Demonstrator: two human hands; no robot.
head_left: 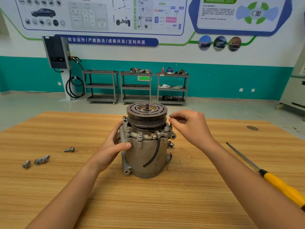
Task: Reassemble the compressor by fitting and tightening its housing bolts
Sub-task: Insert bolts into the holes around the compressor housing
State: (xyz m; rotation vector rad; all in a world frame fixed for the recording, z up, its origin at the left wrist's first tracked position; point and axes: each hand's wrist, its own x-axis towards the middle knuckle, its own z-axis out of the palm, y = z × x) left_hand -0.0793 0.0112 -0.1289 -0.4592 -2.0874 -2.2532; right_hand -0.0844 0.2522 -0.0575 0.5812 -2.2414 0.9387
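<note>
Where the compressor stands upright at the middle of the wooden counter, its grooved pulley faces up and a short threaded shaft rises from the pulley's centre. The left hand grips the housing from the left side. Its thumb lies across the front of the body just under the flange, and the other fingers curl round behind. Four housing bolts with washers stand in the flange lugs on the near and left sides.

The right hand hovers at the pulley's right edge, fingers curled. Its thumb and forefinger tips are drawn close together just above a dark bolt standing at the right of the flange; whether they pinch it cannot be told. A black hose curves down the front of the housing.

Loose bolts lie on the counter well to the left: one alone, then three more further left and nearer the viewer, two of them touching. A screwdriver with a yellow handle lies on the counter to the right, its shaft pointing toward the far edge.

Background: three grey trolleys against a teal wall, with a wall-mounted charging unit to their left.
</note>
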